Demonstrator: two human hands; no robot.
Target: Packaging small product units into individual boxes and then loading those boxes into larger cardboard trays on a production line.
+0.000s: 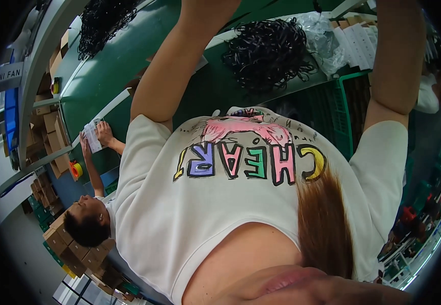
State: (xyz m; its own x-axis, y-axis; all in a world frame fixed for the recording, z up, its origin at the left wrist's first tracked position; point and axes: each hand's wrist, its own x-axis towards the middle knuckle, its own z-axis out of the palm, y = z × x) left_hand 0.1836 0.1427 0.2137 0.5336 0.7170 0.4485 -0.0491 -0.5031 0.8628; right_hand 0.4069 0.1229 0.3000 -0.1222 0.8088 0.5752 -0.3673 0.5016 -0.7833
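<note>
Both my hands lie beyond the top edge, so their fingers and anything they hold are hidden. My left arm (162, 71) reaches up over the green work table and bends to the right at the top. My right arm (397, 61) runs up along the right side. Between the two arms, a tangled heap of black cords (269, 53) lies on the table. Right beside it are a crumpled clear plastic bag (325, 43) and a row of white flat boxes (355, 43).
Another heap of black cords (106, 23) lies at the upper left. A green plastic crate (343, 101) stands near my right arm. On the left, a co-worker's hands (103, 133) hold a small white printed box (92, 135). Cardboard boxes (78, 249) are stacked behind that person.
</note>
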